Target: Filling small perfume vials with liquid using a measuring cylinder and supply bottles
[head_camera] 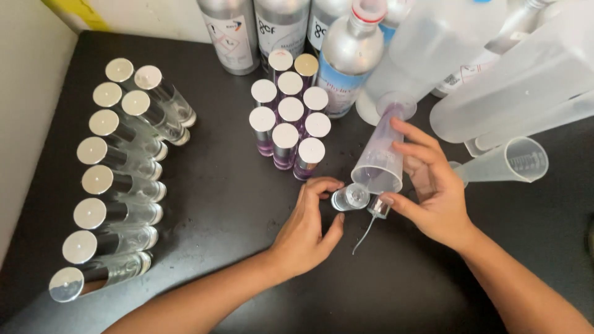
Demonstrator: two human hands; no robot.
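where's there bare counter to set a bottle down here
Bare black counter lies between the empty capped bottles on the left and the purple-filled cluster; also near the front edge between the forearms. Crowded: the back row of metal bottles and plastic cylinders at right.

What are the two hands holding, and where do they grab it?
The left hand pinches a small clear bottle around its sides. The right hand tips a plastic measuring cylinder over it, gripping its lower end, with a spray pump at its thumb.
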